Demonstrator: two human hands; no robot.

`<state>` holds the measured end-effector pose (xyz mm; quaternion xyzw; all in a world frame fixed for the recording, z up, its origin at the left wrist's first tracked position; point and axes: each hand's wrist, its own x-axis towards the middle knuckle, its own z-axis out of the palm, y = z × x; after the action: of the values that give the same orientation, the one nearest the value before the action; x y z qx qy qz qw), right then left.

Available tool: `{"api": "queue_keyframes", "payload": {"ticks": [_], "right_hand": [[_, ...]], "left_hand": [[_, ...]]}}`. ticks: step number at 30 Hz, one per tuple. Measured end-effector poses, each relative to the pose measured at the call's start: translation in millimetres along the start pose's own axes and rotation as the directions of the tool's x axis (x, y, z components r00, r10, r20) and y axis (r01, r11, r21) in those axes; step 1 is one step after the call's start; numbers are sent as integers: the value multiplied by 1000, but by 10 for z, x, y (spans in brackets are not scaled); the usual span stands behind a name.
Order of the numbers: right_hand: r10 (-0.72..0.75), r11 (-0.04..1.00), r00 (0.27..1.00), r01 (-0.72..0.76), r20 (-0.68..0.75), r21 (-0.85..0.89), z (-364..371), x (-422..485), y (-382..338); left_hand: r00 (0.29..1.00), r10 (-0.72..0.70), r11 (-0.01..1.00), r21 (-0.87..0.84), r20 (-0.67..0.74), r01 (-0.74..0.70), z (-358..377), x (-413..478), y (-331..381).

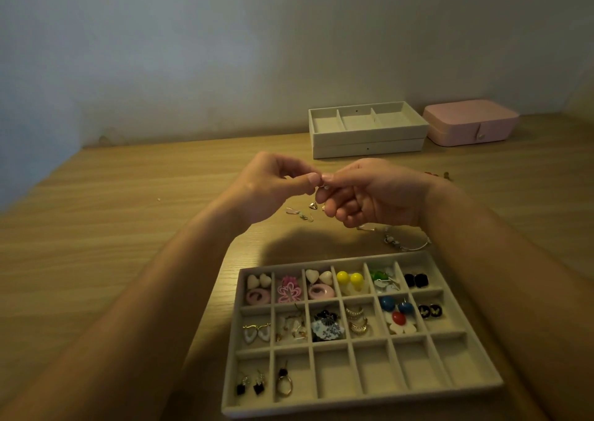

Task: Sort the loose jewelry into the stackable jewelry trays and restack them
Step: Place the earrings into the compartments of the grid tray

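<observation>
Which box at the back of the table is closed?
The pink case on the right, with its lid down. The stacked beige trays beside it are open on top.

Bare forearms [160, 276] lead to the left hand [270, 189] and right hand [379, 192], nails short

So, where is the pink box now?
In the head view, the pink box lies at the far right of the table, just right of the stacked beige trays.
</observation>
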<state>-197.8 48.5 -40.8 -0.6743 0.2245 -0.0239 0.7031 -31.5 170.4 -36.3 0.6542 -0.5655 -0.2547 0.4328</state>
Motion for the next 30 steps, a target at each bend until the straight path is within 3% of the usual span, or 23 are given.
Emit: {"api": "queue_keyframes", "payload": {"ticks": [6,10,12,15,18,26,30], "right_hand": [[2,978,995,-24,-104,-207,-56,41,46],[17,929,969,-106,-245,-354,-126,40,47],[-78,838,947,-106,-310,-536,-187,15,41],[-109,704,971,-75,-212,-706,-210,-3,40],[-36,637,980,-128,-195,-760,-158,56,97],[-150,538,956,-136,-253,-832,-102,120,150],[-180,628,954,-76,-240,-775,-134,86,125]], "left_hand": [[1000,1,976,218,-23,5,90,90,-119],[1000,12,963,268,3,-13,173,162,-162],[999,0,934,356,55,-19,202,192,-174],[992,-42,875,484,116,-19,231,219,-194],[990,-76,830,558,121,-4,254,237,-218],[999,-48,879,475,9,38,261,226,-249],[999,-42,912,408,-19,47,254,207,-220]]}}
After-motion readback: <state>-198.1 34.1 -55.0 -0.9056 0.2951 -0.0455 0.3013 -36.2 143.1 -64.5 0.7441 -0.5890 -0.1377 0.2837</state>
